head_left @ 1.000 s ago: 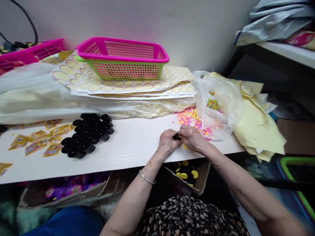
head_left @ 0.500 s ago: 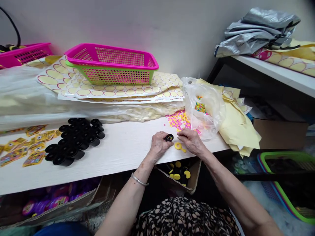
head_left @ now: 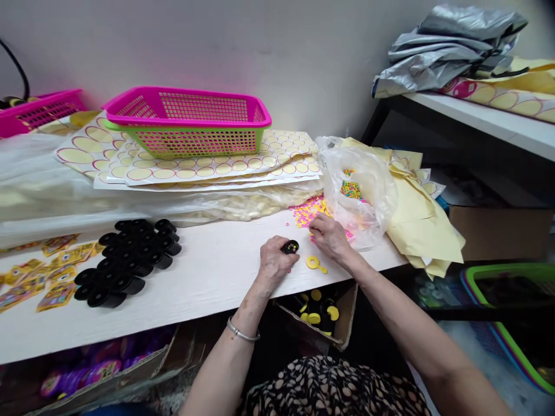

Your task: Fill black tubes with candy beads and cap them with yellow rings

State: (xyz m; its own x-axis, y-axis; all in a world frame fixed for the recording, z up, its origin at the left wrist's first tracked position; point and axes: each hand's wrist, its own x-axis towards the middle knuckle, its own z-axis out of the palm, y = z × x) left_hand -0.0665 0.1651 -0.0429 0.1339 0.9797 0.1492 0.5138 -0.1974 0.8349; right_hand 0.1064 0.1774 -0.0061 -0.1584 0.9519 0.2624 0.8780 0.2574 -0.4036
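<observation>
My left hand grips a small round black container, its open top showing a few coloured bits inside. At the near edge of a heap of pink and yellow beads is my right hand, its fingers pinched together; whatever they hold is too small to make out. Below that hand lie a yellow ring and a small yellow piece joined or touching it. A clear plastic bag with more multicoloured beads rests beside the heap. Several black containers stand grouped on the left of the white table.
A pink basket nested in a green one sits on printed sticker sheets along the wall. Yellow printed packets lie far left. Under the table edge is a cardboard box of black and yellow pieces. A shelf juts in at right.
My right hand has moved away from the black container, up and forward to the bead heap. My left hand still holds the container, slightly lower. The view has shifted a little.
</observation>
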